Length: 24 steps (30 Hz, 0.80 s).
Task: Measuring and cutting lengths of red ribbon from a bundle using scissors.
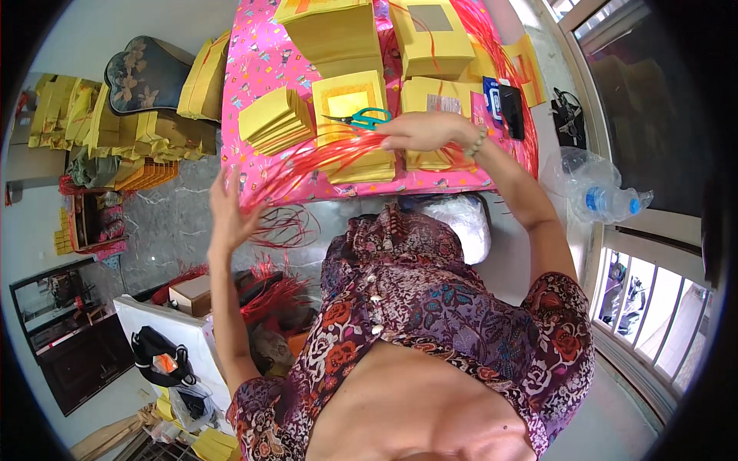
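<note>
A bundle of thin red strings (307, 163) stretches across the front of the pink table. Its right end is gripped in my right hand (430, 132), which has a beaded bracelet at the wrist. My left hand (231, 211) is at the table's left front corner, fingers and thumb apart, beside the bundle's other end. Loops of red string hang below the edge there. Teal-handled scissors (369, 117) lie just behind the strings, on a stack of yellow paper (350, 88). Another yellow paper stack (275, 119), fanned out, sits left of the scissors.
Taller yellow paper stacks (334, 38) stand farther back on the pink patterned cloth (254, 46). A black phone (511, 111) and a blue-white packet (492, 98) lie at the right. Beyond them is a plastic bottle (611, 201). A box of red strings (277, 296) stands lower left.
</note>
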Motion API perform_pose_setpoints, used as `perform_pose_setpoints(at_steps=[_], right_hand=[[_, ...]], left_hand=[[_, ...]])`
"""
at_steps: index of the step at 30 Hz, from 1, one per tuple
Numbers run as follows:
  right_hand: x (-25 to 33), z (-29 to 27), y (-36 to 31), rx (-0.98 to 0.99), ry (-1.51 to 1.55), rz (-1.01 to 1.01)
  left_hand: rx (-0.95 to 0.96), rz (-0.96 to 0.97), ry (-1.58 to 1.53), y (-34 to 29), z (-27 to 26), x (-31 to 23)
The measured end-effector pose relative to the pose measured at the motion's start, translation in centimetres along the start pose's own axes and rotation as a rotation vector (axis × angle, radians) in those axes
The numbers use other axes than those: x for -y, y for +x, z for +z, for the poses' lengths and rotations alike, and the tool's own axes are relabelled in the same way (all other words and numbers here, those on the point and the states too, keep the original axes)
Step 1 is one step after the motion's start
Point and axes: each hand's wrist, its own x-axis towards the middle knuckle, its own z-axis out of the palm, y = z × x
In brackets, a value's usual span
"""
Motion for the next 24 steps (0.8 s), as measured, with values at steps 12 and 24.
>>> perform_pose_setpoints(at_steps=[12,24], right_hand=[[3.6,0.9,2.3,0.068,-0.040,-0.086],[1.9,-0.2,-1.2,-0.140,-0.245,0.159]], left_hand=[[0.121,0.253,-0.177,5.4,3.2,-7.4],[0.191,0.114,-0.087,3.7,2.9,-2.6]])
